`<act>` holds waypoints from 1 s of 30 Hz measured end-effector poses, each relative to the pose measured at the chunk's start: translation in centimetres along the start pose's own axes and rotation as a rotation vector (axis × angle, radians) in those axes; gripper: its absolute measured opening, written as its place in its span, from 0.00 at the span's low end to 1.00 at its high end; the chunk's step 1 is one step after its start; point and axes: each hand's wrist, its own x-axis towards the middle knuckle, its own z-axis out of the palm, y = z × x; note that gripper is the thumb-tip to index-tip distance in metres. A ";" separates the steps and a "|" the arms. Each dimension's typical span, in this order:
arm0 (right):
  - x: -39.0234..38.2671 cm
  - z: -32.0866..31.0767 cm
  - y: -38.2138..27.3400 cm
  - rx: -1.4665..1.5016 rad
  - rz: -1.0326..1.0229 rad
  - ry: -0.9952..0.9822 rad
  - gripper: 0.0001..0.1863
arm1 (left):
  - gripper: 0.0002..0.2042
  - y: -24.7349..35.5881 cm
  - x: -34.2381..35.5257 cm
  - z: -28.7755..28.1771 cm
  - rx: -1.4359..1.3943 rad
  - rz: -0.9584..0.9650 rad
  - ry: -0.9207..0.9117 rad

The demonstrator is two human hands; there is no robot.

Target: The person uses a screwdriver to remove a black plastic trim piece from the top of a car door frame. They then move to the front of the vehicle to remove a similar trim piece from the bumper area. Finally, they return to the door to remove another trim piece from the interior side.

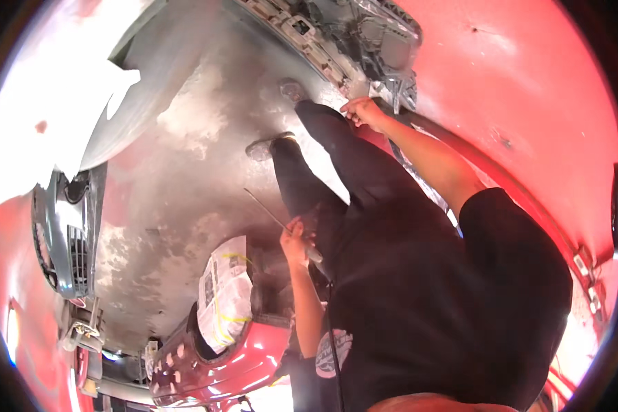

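Observation:
My left hand [296, 244] is closed round a thin rod-like tool [261, 204] with a grey lower end, held beside my dark-clothed legs. My right hand [362, 113] is raised at the upper middle, fingers curled, close to a long strip of grimy grey parts [309, 42] along the wall; whatever is in its fingers is too small to make out. My shoes [262, 150] stand on the stained grey floor [158, 220].
A dark grey bumper [75, 240] is at the left. A red bumper [247, 357], partly covered with paper and yellow tape [223, 292], lies at the lower middle. A red wall [522, 69] curves round the right. Bright white surfaces fill the upper left.

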 end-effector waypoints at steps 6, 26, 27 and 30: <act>15.3 -0.8 6.9 -0.524 -0.667 0.204 0.15 | 0.13 -1.3 6.1 2.3 -0.001 -0.120 0.033; 22.3 -0.1 7.5 -1.602 -0.325 0.185 0.21 | 0.16 -7.4 9.7 -0.3 -0.452 -0.160 -0.035; 22.6 -0.7 7.9 -1.579 -0.295 0.209 0.19 | 0.16 -7.6 9.6 -0.4 -0.456 -0.160 -0.040; 24.9 -1.8 10.9 -1.451 -0.395 0.219 0.15 | 0.16 -7.4 10.0 -0.9 -0.447 -0.172 -0.066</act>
